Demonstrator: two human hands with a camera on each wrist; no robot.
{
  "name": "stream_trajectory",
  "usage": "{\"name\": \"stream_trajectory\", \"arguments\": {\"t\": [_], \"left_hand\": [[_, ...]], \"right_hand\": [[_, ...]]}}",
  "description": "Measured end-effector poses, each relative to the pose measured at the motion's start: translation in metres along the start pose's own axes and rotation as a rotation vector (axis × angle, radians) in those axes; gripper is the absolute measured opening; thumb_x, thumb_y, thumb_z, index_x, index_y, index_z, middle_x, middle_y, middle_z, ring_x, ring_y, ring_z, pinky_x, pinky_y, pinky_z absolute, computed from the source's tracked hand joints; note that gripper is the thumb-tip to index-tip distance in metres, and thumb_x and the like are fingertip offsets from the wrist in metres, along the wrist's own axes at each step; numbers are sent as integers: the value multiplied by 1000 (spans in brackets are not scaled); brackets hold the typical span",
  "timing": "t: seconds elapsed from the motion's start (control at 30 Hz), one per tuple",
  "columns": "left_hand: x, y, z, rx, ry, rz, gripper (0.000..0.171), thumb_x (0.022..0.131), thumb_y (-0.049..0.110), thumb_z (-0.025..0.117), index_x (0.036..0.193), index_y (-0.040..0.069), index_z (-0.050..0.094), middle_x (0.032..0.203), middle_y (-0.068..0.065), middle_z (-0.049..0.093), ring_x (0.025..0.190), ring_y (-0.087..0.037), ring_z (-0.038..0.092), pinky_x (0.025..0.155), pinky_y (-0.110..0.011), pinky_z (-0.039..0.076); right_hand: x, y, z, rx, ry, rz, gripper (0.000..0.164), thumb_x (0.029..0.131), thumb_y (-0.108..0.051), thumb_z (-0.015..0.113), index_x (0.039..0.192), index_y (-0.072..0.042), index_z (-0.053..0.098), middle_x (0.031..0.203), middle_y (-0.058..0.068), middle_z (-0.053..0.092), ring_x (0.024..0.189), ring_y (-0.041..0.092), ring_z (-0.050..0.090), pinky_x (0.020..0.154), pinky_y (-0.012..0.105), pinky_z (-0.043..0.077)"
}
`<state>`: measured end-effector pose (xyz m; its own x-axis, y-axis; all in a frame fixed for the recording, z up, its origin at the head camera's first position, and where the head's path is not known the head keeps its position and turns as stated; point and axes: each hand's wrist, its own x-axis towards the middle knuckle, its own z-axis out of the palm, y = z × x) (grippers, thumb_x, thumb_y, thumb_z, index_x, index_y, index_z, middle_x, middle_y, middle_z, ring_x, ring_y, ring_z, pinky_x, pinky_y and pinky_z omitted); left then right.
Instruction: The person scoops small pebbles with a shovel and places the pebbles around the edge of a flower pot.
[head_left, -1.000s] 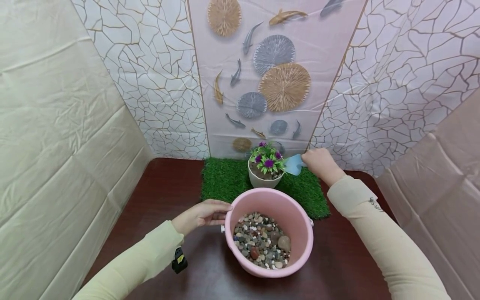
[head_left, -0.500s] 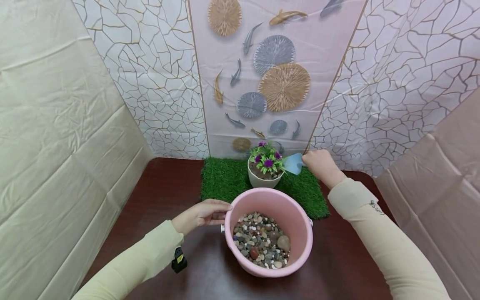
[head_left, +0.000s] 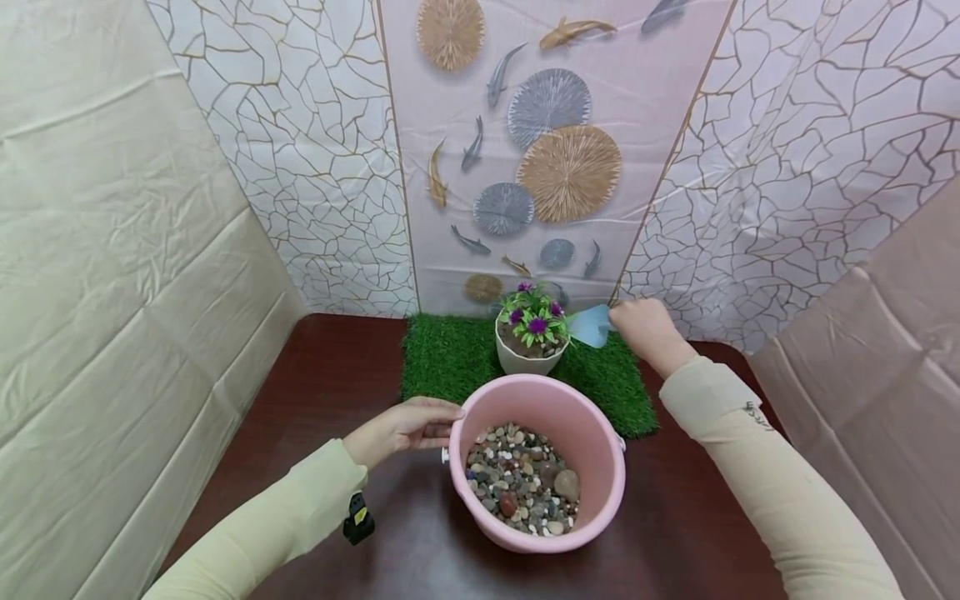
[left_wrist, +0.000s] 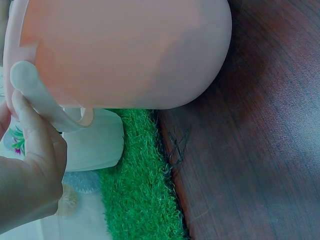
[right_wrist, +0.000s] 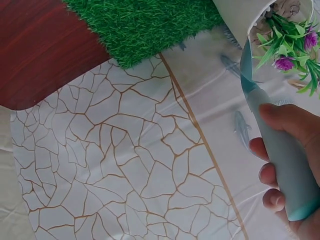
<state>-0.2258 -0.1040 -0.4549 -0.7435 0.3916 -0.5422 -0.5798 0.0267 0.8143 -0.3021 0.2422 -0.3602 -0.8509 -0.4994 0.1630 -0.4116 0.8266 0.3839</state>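
Observation:
My left hand (head_left: 411, 427) pinches the left rim of a pink bucket (head_left: 551, 407), thumb over the edge and fingers outside by its white handle (left_wrist: 42, 97). Small mixed pebbles (head_left: 517, 479) cover the bucket's bottom, with a larger tan stone (head_left: 567, 485) on the right. Behind the bucket stands a white flowerpot (head_left: 520, 361) holding a plant (head_left: 534, 315) with purple flowers, soil and a few pebbles. My right hand (head_left: 647, 332) grips the grey-blue handle of a trowel (right_wrist: 280, 145). Its light blue blade (head_left: 588, 326) reaches the pot's right rim.
Under the pot lies a green artificial grass mat (head_left: 450, 367) on a dark red-brown table (head_left: 322, 400). A patterned cloth backdrop (head_left: 330, 150) rises behind, and beige cloth (head_left: 112, 275) walls flank both sides.
The trowel and my right hand have shifted slightly to the right at the pot's rim. My left hand and the bucket stay in place.

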Motion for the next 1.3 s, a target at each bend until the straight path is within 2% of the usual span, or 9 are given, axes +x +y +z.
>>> {"name": "stream_trajectory", "arguments": {"t": [0.4, 0.6, 0.87, 1.1, 1.3], "left_hand": [[1, 0, -2, 3, -2, -1, 41, 92, 13, 61, 129, -3, 53, 72, 4, 70, 65, -4, 66, 68, -19, 60], [1, 0, -2, 2, 3, -11, 42, 92, 12, 60, 129, -4, 52, 72, 4, 70, 64, -4, 66, 67, -19, 60], [1, 1, -1, 2, -3, -12, 42, 92, 13, 61, 129, -3, 52, 73, 4, 69, 65, -4, 66, 68, -18, 60], [0, -1, -1, 13, -6, -6, 42, 92, 13, 60, 129, -4, 52, 73, 4, 70, 65, -4, 66, 69, -19, 60], [1, 0, 0, 9, -6, -14, 42, 92, 13, 60, 129, -4, 52, 73, 4, 70, 65, -4, 66, 68, -19, 60]], "right_hand": [[-22, 4, 3, 91, 6, 0, 20, 78, 10, 64, 64, -4, 59, 62, 11, 60, 51, 25, 54, 40, 38, 48], [-34, 2, 3, 100, 1, -12, 19, 74, 7, 68, 63, -5, 59, 60, 9, 59, 48, 21, 50, 39, 36, 46], [-55, 5, 3, 184, -15, -26, 18, 71, 2, 73, 64, -8, 59, 59, 5, 57, 48, 17, 47, 40, 32, 43], [-69, 10, -7, 257, -19, -10, 17, 74, 0, 71, 67, -12, 62, 59, -1, 54, 49, 12, 41, 40, 28, 37], [-76, 8, -23, 291, 35, -1, 11, 75, -2, 72, 79, -11, 68, 65, 0, 59, 49, 12, 43, 39, 29, 38]]}}
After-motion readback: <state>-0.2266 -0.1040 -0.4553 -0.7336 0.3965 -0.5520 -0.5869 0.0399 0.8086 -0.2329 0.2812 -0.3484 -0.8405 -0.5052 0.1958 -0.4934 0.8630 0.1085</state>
